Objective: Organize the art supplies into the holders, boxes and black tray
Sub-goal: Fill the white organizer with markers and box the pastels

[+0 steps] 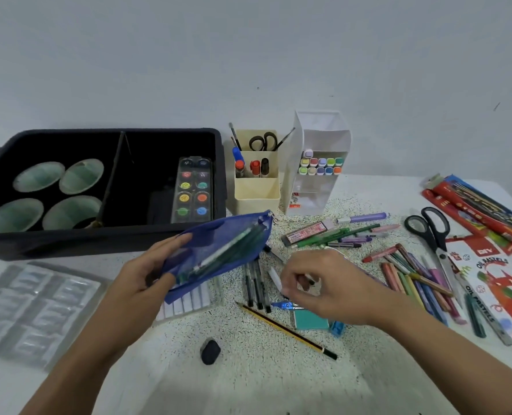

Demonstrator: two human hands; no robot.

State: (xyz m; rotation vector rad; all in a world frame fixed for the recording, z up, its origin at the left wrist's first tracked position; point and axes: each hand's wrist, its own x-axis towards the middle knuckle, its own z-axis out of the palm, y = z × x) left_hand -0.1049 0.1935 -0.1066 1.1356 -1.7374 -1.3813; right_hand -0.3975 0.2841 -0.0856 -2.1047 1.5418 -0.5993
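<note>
My left hand [142, 277] grips a blue mesh pencil pouch [219, 253] with green pencils inside, lifted above the table. My right hand [326, 286] hovers over several black pens [256, 284], fingers curled, pinching a small white pen-like thing [274, 277]. The black tray [99, 187] at the back left holds green cups [39, 176] and a watercolour set [193, 190]. A cream holder [256, 187] with scissors, brushes and markers stands beside a white marker holder [320, 163].
Loose crayons and colour pencils [413, 274], black scissors [431, 232], an oil pastel box [500, 295], red packs [476, 211], a pencil [287, 329], a black eraser [210, 351], a teal block [310, 320] and a clear plastic insert [30, 307] lie on the table.
</note>
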